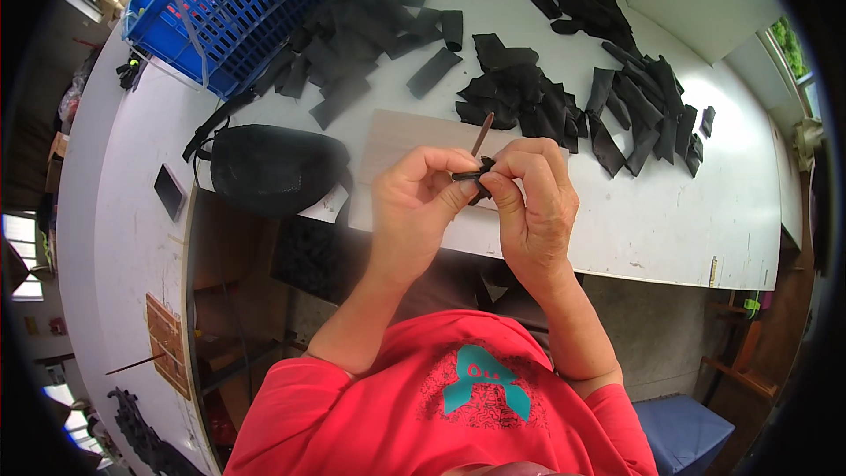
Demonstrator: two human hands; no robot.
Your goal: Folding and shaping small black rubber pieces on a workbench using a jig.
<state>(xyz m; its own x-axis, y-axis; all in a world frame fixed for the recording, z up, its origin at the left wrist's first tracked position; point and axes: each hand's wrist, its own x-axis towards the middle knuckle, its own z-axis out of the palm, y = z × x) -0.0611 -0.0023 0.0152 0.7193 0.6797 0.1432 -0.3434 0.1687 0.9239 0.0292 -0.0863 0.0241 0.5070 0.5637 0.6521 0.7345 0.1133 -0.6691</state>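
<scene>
Close together over the front of the white table, my left hand (pixel 412 192) and my right hand (pixel 536 198) both pinch a small black piece of material (pixel 481 178) between thumb and fingers. The piece looks folded or bunched, and the fingers hide part of it. A thin brown stick (pixel 483 134) shows just beyond the fingertips; its lower end is hidden, so I cannot tell whether it is held or lying down. Beneath the hands is a pale flat board (pixel 392 137). Just beyond it lies a heap of black pieces (pixel 515 88).
A blue plastic crate (pixel 238 18) stands at the far left, with loose black strips (pixel 352 44) spilling beside it. More black pieces (pixel 639 106) lie to the right. A black bag (pixel 278 167) and a phone (pixel 169 191) are on the left. A blue stool (pixel 683 432) stands lower right.
</scene>
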